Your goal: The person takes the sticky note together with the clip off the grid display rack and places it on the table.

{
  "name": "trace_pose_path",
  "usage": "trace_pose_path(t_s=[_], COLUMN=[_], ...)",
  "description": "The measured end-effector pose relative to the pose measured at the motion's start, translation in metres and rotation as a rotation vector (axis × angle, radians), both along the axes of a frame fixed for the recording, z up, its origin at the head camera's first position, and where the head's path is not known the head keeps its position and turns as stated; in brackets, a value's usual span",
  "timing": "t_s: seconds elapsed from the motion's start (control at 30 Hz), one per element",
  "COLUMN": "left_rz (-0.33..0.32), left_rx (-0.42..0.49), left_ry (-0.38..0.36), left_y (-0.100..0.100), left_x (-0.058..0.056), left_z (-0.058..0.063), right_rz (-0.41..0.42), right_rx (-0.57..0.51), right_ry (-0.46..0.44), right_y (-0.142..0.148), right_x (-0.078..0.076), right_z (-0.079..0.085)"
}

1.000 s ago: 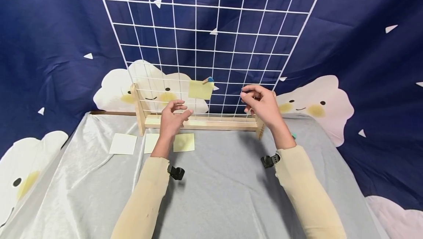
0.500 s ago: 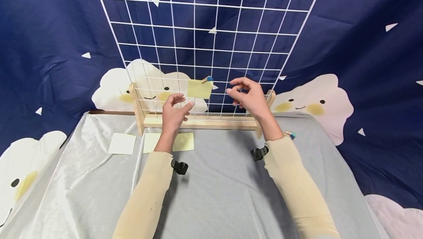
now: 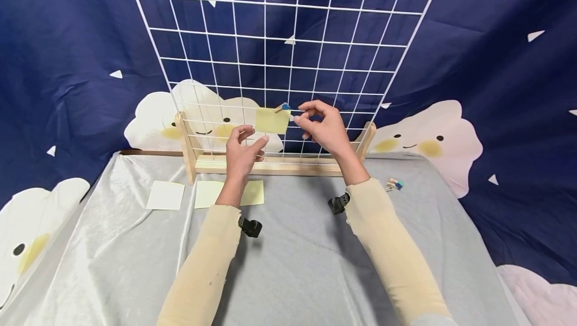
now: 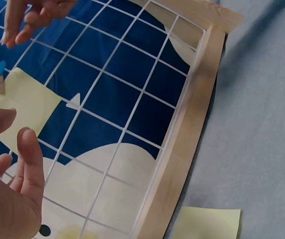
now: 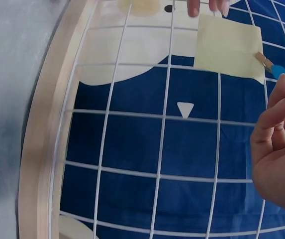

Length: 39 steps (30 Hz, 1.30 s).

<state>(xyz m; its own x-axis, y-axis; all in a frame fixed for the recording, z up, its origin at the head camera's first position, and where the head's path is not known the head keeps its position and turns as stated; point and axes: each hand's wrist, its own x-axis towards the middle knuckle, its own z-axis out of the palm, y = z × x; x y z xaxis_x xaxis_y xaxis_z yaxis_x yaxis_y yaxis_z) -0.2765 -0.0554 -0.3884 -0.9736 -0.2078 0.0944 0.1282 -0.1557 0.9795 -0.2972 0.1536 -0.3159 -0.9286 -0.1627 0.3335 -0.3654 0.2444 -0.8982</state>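
A pale yellow sticky note (image 3: 272, 121) hangs on the white wire grid (image 3: 265, 59). A small wooden clothespin (image 3: 282, 108) with a blue heart grips its top right corner. My left hand (image 3: 243, 151) is at the note's lower left, fingers loosely bent, thumb apart from them and nothing held. In the left wrist view, the left hand's fingertips overlap the note (image 4: 33, 99). My right hand (image 3: 322, 124) hovers just right of the clothespin, thumb and fingers loosely curled. The right wrist view shows its fingertips close by the blue heart (image 5: 277, 71), with nothing visible between them.
Wooden feet and a wooden base bar (image 3: 297, 168) carry the grid. On the grey cloth lie a white note (image 3: 166, 196) and two yellowish notes (image 3: 208, 194), partly behind the left arm. Several small clothespins (image 3: 394, 184) lie at the right. A navy cloud-print curtain (image 3: 473, 65) hangs behind.
My right hand has moved left along the grid toward the clothespin, uncovering the clothespins on the table. The left hand has shifted slightly right and up, nearer the hanging note.
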Motion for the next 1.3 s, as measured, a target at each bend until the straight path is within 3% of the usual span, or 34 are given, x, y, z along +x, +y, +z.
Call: trace_pose_path(t_s=[0.23,0.63,1.03,1.3], left_rz=[-0.003,0.008,-0.005,-0.029], left_rx=[-0.002,-0.064,-0.046,-0.008], left_ry=[0.008,-0.007,-0.009,-0.010], left_y=[0.003,0.002,0.003,0.005], left_x=[-0.002,-0.001,-0.001,0.000], left_z=[0.000,0.003,0.004,0.006], right_rz=[-0.047,-0.028,-0.134,-0.136], right_rx=[-0.014,0.005,0.244,0.166], right_ry=[0.054,0.109,0.244,0.235], right_y=[-0.013,-0.030,-0.037,-0.038], right_x=[-0.005,-0.003,-0.003,-0.008], right_z=[0.000,0.006,0.003,0.001])
